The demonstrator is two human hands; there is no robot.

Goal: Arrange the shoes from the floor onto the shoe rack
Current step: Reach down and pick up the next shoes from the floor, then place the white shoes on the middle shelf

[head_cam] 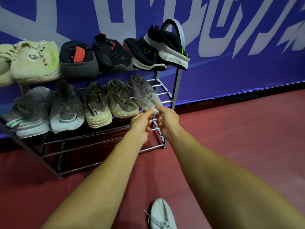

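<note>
I am pinching the toe of the grey sneaker point(145, 95) between my left hand point(141, 124) and right hand point(167, 120). It is lying at the right end of the shoe rack's point(175, 90) middle shelf. It is looking light and floppy, so I am judging the stiffer sole edge the firmer hold.

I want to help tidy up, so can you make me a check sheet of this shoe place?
Surface: red floor.
Job's things: shoe rack with shoes on its top and middle shelves; grey shoe at the middle shelf's right end; white shoe lying on the floor.
Clutter: nothing seen.
Grips: left grip and right grip both hold the grey shoe's toe.
Cables: nothing seen.
Surroundings: blue banner with white letters behind the rack.
</note>
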